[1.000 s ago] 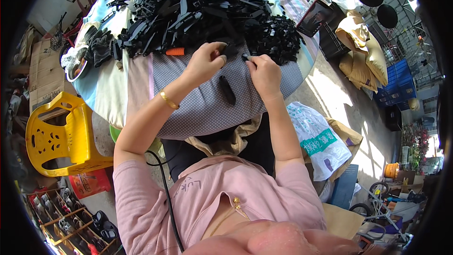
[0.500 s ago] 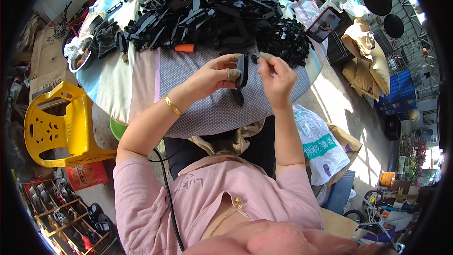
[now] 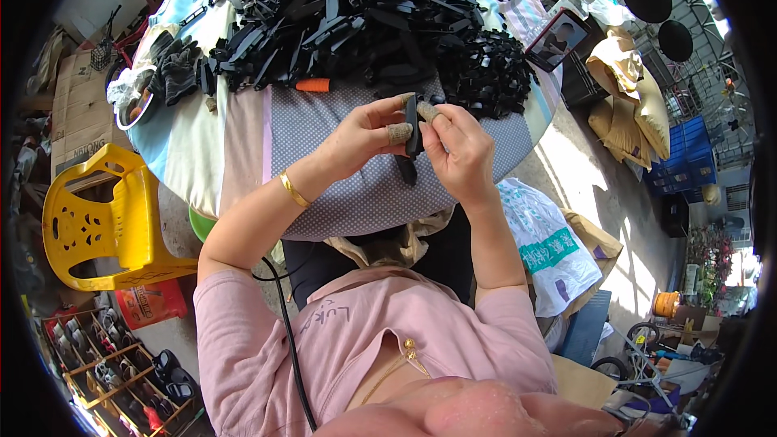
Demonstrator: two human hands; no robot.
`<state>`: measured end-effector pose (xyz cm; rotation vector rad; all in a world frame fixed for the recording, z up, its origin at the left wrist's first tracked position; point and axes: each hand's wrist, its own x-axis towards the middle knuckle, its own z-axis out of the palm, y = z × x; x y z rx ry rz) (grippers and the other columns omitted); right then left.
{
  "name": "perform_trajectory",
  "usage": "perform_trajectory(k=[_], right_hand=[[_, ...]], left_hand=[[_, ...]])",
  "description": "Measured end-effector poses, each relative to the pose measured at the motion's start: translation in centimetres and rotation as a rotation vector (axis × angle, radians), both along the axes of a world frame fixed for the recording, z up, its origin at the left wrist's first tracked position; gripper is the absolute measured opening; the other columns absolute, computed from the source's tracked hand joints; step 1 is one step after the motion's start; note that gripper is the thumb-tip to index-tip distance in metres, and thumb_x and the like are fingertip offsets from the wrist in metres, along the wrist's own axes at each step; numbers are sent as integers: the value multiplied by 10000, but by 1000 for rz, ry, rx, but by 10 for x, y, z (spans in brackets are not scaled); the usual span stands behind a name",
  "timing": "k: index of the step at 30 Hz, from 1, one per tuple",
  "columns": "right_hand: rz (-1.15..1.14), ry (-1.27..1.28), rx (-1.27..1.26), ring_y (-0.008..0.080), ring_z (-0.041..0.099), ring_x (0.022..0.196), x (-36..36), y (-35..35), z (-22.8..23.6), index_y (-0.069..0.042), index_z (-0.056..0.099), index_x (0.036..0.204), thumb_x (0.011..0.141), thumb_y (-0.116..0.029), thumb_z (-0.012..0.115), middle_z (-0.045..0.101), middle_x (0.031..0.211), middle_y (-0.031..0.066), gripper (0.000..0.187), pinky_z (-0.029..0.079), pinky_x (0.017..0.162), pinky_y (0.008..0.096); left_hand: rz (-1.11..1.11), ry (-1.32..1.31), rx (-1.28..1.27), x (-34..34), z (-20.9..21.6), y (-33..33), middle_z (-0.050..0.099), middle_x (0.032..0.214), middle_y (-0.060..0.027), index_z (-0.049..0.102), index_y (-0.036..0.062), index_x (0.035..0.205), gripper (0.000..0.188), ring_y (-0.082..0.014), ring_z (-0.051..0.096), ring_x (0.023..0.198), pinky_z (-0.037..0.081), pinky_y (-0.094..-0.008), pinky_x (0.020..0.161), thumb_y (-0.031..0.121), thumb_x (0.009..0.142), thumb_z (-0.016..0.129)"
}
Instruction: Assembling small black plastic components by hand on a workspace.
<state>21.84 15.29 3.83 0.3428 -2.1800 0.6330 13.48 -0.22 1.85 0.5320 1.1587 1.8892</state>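
Note:
My left hand (image 3: 356,139), with tape round its thumb and a fingertip, grips a long black plastic piece (image 3: 412,125) upright above the dotted cloth. My right hand (image 3: 465,152), also with a wrapped finger, is pinched against the right side of that piece. The small black plastic part it carried a moment ago is now hidden by the fingers and the piece. Just below lies another dark piece (image 3: 407,170), partly covered by the left hand's piece. A ribbed orange cylinder (image 3: 313,85) rests on the cloth beyond my hands.
A big heap of long black plastic pieces (image 3: 348,12) covers the table's far side, with smaller black parts (image 3: 490,73) at its right. Dark gloves (image 3: 174,69) and a phone-like screen (image 3: 558,39) sit at the edges. A yellow chair (image 3: 97,226) stands left, a white bag (image 3: 546,247) right.
My right hand has moved left, bringing its small part up to the long black piece. Before, a gap separated them. My left hand keeps its grip nearly in place.

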Motion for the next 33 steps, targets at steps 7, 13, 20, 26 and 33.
perform_trajectory(k=[7, 13, 20, 26, 33], right_hand=[[87, -65, -41, 291, 595, 730, 9, -3, 4, 42, 596, 827, 769, -34, 624, 601, 878, 144, 101, 484, 638, 334], [53, -82, -11, 301, 600, 744, 19, -9, 15, 43, 593, 860, 766, -58, 637, 602, 900, 159, 145, 486, 656, 334], [-6, -123, -226, 248, 622, 758, 19, -13, -4, 25, 572, 973, 727, -95, 697, 615, 888, 136, 301, 500, 656, 324], [-117, -263, -310, 163, 611, 653, 26, -11, -12, 23, 566, 1029, 718, -48, 695, 622, 849, 102, 344, 504, 591, 275], [-162, -571, -147, 186, 556, 572, 35, -8, -21, -3, 595, 985, 711, -82, 662, 588, 775, 97, 293, 462, 535, 298]], left_hand=[[8, 6, 47, 4, 2, -2, 575, 1133, -76, 411, 48, 1321, 505, -151, 591, 986, 508, -313, 848, 63, 847, 587], [-48, 66, 79, 2, 6, -3, 573, 1134, -56, 413, 50, 1320, 494, -132, 589, 979, 511, -304, 843, 49, 851, 568], [-4, 168, -11, 8, 6, 3, 562, 1146, -47, 394, 59, 1336, 496, -121, 579, 996, 510, -293, 842, 34, 862, 540], [230, 913, -328, 3, 13, 1, 584, 998, -80, 500, 50, 1246, 442, -137, 588, 853, 505, -270, 713, 7, 813, 574], [74, 1166, -645, -1, 9, -16, 567, 937, -122, 567, 23, 1118, 396, -229, 586, 781, 485, -315, 701, 32, 730, 644]])
